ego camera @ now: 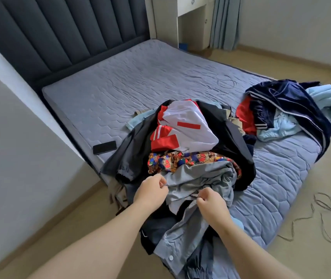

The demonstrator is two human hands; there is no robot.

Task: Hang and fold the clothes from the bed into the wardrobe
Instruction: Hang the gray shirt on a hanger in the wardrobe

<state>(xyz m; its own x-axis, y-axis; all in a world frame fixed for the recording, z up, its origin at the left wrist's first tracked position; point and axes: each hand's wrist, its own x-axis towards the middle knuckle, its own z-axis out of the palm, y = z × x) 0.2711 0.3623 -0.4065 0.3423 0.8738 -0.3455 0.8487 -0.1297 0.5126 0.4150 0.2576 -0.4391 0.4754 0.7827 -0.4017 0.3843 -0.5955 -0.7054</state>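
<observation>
A heap of clothes lies at the near corner of the bed [140, 77]. On top of it is a grey-blue button shirt [200, 178]. My left hand [151, 191] pinches the shirt's left edge, and my right hand [211, 202] pinches a fold of it nearer to me. Behind the shirt lie a patterned multicolour garment [180, 158], a white and red jacket [184, 125] and a dark jacket [120, 154]. A second pile sits at the right: a navy velvet jacket [293, 103] over light blue clothes [277, 127]. No wardrobe is in view.
A black phone [104, 147] lies near the bed's left edge. A dark padded headboard [59, 31] stands at the back left. A white desk [190, 9] and curtain [224, 23] are beyond the bed. Thin cords [321, 210] trail on the floor at the right.
</observation>
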